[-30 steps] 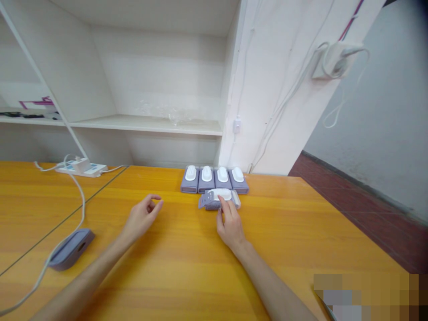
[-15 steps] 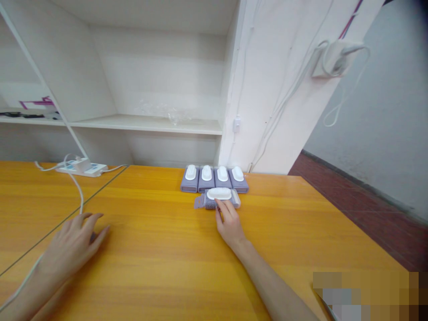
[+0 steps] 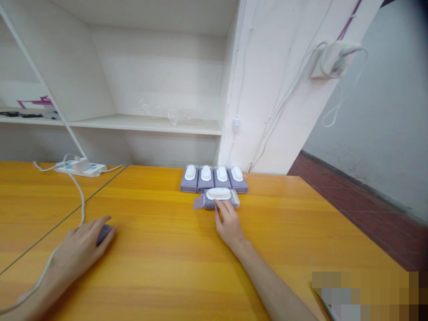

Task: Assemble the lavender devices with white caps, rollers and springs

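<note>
My right hand (image 3: 229, 223) pinches the near edge of a purple package with a white oval piece on top (image 3: 219, 194), which lies sideways on the table. A flat tab sticks out at its left end. Just behind it stands a row of several similar purple boxes, each with a white ribbed oval on it, among them the leftmost box (image 3: 189, 183). On the left, my left hand (image 3: 80, 247) is closed around a small dark purple rounded object (image 3: 103, 234). Only part of that object shows between thumb and fingers; its kind is unclear.
A white power strip (image 3: 96, 170) with a plug sits at the back left. Its white cable (image 3: 82, 200) runs past my left arm. White shelves (image 3: 160, 127) rise behind the table (image 3: 167, 276). A pixelated patch covers the lower right corner.
My left hand has shifted slightly right and toward me, and more of the dark purple object shows in it. My right hand and the package stay in place.
</note>
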`<state>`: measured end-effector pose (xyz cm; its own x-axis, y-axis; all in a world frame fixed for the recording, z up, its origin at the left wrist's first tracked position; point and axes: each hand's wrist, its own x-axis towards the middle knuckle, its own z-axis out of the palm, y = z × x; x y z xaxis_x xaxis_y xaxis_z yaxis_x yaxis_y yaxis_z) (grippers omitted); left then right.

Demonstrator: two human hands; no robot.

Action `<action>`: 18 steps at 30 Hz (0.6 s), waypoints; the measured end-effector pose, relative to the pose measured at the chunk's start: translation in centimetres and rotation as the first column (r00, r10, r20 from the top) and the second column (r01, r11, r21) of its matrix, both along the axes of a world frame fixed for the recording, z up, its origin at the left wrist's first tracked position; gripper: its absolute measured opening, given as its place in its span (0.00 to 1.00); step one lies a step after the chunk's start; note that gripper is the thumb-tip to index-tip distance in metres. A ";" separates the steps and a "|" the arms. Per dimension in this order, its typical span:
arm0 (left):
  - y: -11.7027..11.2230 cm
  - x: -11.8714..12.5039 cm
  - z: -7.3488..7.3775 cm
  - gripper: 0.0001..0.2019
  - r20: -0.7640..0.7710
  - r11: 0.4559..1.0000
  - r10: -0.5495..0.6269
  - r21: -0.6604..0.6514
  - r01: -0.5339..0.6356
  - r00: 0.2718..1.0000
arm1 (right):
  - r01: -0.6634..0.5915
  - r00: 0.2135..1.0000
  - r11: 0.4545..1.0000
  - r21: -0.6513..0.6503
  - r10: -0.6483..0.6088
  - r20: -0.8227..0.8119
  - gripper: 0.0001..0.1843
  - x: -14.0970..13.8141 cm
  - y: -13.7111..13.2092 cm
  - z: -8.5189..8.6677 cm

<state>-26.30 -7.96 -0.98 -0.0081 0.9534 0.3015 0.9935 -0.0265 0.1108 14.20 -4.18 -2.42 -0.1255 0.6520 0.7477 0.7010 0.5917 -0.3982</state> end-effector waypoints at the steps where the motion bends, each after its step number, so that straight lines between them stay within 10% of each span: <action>1: 0.2 0.6 -0.1 0.24 -0.020 0.999 -0.046 -0.011 0.046 0.999 | 0.002 1.000 1.000 0.003 -0.002 -0.002 0.19 0.0 0.0 0.0; 11: 1.1 12.2 1.4 0.15 0.209 0.875 -0.477 0.019 0.484 0.854 | -0.008 0.999 1.000 -0.026 0.007 -0.050 0.16 0.0 0.1 0.0; 18: 1.5 21.1 2.7 0.14 0.606 0.858 -0.458 0.111 0.501 0.650 | 0.014 0.995 1.000 -0.027 -0.017 -0.101 0.14 0.1 0.3 -0.4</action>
<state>-5.24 -6.46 1.75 0.3007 0.8916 0.3386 0.5694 -0.4526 0.6862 14.32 -3.87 -2.85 -0.0394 0.6726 0.7390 0.6651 0.5696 -0.4829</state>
